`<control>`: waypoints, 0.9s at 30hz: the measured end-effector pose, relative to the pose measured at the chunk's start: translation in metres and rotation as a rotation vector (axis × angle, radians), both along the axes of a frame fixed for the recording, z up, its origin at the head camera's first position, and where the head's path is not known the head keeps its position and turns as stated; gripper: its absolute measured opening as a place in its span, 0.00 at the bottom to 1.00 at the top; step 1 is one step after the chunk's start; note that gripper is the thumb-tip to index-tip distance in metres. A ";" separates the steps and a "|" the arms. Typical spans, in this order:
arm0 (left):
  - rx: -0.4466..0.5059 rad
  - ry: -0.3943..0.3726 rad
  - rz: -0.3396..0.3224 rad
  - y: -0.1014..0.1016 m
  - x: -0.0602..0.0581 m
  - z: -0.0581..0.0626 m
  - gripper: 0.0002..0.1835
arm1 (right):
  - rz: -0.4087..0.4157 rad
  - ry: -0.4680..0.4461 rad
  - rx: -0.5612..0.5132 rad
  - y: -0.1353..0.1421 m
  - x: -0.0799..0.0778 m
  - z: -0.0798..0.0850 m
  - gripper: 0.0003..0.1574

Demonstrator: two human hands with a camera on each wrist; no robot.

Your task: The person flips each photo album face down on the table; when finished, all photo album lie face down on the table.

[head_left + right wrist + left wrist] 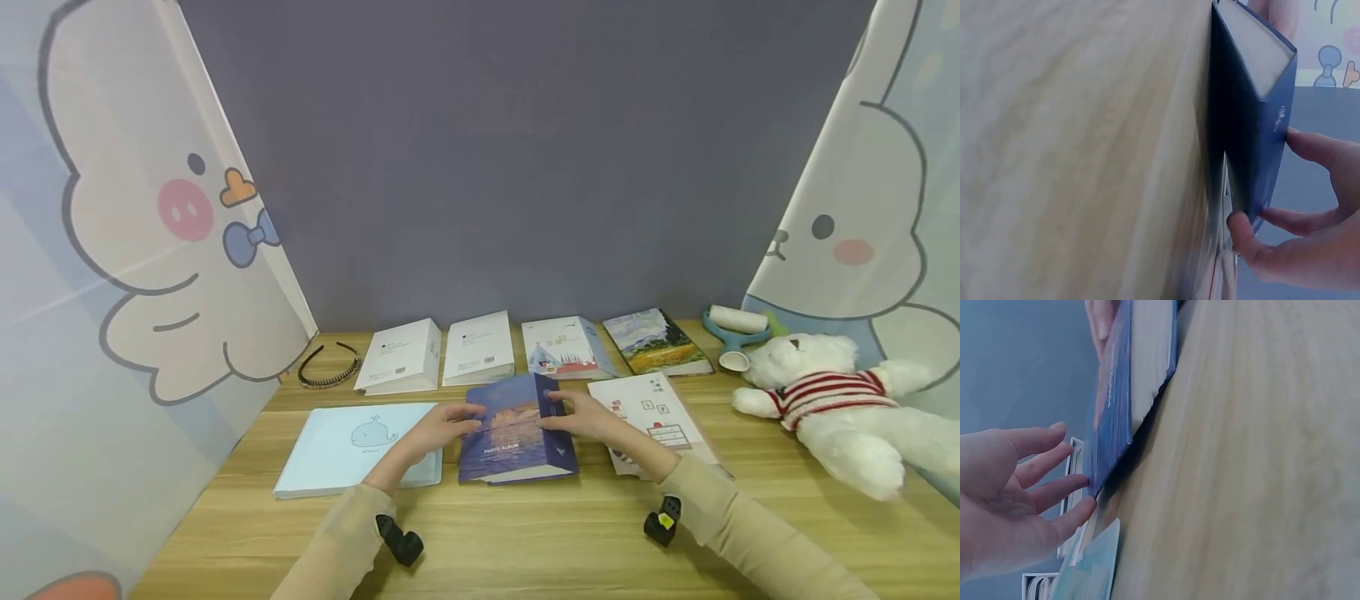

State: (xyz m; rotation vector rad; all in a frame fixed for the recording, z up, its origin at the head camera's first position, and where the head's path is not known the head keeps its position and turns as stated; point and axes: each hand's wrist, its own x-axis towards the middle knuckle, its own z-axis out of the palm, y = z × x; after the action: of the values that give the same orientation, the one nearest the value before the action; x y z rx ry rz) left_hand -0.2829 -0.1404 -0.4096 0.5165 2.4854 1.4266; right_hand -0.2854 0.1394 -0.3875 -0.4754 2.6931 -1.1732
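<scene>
A blue and purple photo album (510, 429) with a seascape cover lies tilted on the table, its spine raised to the right and its page block facing me. My left hand (446, 427) is at its left edge. In the left wrist view the left fingers (1063, 490) are spread and nearly straight, their tips touching the cover's edge. My right hand (588, 417) holds the album at the spine. The right wrist view shows the right thumb (1313, 147) against the spine and a fingertip reaching round its far edge. The album's underside is mostly hidden.
Left of the album lies a pale blue whale album (352, 446); right, a white illustrated album (667, 425). Behind are two white albums (401, 354), a tent-picture album (562, 346), a painting-cover album (656, 342) and a headband (330, 367). A teddy bear (840, 408) and a lint roller (738, 321) are at right.
</scene>
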 end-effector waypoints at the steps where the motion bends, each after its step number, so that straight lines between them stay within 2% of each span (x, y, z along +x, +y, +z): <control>1: -0.001 0.001 0.004 0.000 0.000 0.000 0.22 | 0.009 -0.009 0.012 0.000 -0.001 -0.001 0.44; 6: 0.006 -0.016 0.028 0.000 -0.001 0.002 0.23 | 0.033 -0.063 0.071 0.002 -0.002 -0.005 0.45; 11: 0.000 -0.018 0.034 0.000 -0.002 0.003 0.23 | 0.060 -0.062 0.137 0.002 -0.002 -0.004 0.44; 20: 0.030 -0.025 0.038 0.002 -0.001 0.006 0.24 | 0.108 -0.067 0.156 0.006 -0.012 -0.005 0.42; 27: 0.036 -0.031 0.046 0.000 -0.002 0.003 0.23 | 0.119 -0.070 0.140 0.007 -0.015 -0.005 0.39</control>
State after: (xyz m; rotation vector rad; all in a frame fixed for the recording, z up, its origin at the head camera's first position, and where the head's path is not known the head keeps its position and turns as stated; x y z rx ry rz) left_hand -0.2850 -0.1403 -0.4068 0.4433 2.4665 1.4876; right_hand -0.3003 0.1464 -0.3928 -0.5539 2.6243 -0.9450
